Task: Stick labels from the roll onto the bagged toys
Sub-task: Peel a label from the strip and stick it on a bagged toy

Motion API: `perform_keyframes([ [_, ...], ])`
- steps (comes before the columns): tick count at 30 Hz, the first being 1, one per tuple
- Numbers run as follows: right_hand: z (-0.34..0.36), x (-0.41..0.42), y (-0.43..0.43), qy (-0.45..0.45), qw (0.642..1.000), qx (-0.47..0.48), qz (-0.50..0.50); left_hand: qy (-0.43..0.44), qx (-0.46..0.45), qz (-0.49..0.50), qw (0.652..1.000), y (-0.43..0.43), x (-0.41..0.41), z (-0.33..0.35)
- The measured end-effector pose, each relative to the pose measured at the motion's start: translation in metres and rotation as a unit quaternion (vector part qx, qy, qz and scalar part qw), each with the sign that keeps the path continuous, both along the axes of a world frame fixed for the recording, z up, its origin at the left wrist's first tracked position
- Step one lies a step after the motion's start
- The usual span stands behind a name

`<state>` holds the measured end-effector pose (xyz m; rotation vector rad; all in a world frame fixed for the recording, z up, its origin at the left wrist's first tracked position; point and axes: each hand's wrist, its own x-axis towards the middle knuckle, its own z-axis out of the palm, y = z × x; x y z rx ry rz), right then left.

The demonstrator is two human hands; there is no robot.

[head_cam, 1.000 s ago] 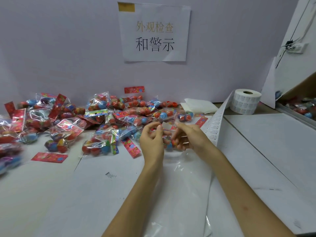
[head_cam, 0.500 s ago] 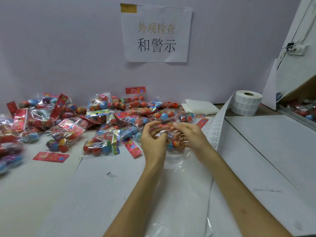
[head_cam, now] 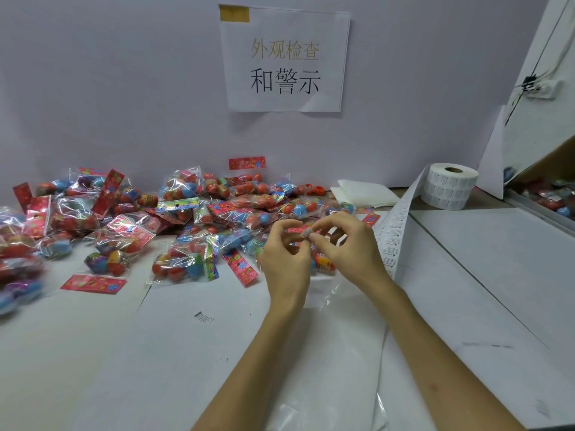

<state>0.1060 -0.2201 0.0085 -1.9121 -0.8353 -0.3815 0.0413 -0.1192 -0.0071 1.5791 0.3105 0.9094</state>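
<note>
The left hand (head_cam: 286, 262) and right hand (head_cam: 351, 247) are pinching a small pale paper label (head_cam: 306, 233) between their fingers (head_cam: 329, 223). A clear bag of red and blue toy balls (head_cam: 325, 263) is lying beneath them.

Near left: bare white counter (head_cam: 77, 353), room to pass.
Back: heap of clear-bagged red and blue toys (head_cam: 186, 219) blocks reach.
Right: white label strip (head_cam: 395, 231) slants up to the white label roll (head_cam: 448, 188).

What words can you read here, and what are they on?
"外观检查" in pale gold, top of the paper sign on the wall.
"和警示" in black, below it.
Label roll and its loose strip: too small to read.
Red cards on the bagged toys: blurred patterns only.
Label pinched between left hand and right hand: too blurred.
</note>
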Motion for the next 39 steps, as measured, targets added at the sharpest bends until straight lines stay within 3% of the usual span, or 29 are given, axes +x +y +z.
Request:
perform_keyframes([
  [7,-0.001,0.003,-0.001,-0.004,1.0,0.007,-0.022,0.016,0.078,0.023,0.997,-0.002,-0.001,-0.004],
  [12,0.0,0.005,-0.002,0.123,0.989,0.084,-0.005,0.057,0.12,0.052,0.99,-0.002,0.001,-0.007],
  [17,0.001,0.014,-0.006,0.265,0.949,0.168,-0.029,0.118,0.047,0.031,0.991,0.007,0.002,-0.008],
  [23,-0.014,0.019,-0.004,0.237,0.958,-0.075,-0.141,0.24,0.129,0.05,0.961,0.011,0.003,-0.018],
  [26,-0.02,0.019,-0.002,0.258,0.95,-0.117,-0.131,0.249,0.167,0.056,0.952,0.009,0.003,-0.02],
  [28,-0.018,0.021,-0.002,0.275,0.951,-0.068,-0.122,0.222,0.121,0.029,0.967,0.009,0.005,-0.018],
  [30,-0.015,0.022,-0.002,0.275,0.953,-0.012,-0.123,0.162,0.015,-0.018,0.986,0.009,0.005,-0.013],
  [34,-0.012,0.02,-0.005,0.231,0.962,0.058,-0.134,0.09,-0.126,-0.056,0.986,0.011,0.005,-0.007],
  [37,-0.008,0.018,-0.005,0.236,0.958,0.138,-0.091,0.103,-0.209,-0.087,0.969,0.01,0.004,-0.003],
  [39,-0.006,0.017,-0.005,0.24,0.954,0.172,-0.054,0.129,-0.207,-0.103,0.964,0.009,0.003,-0.002],
])
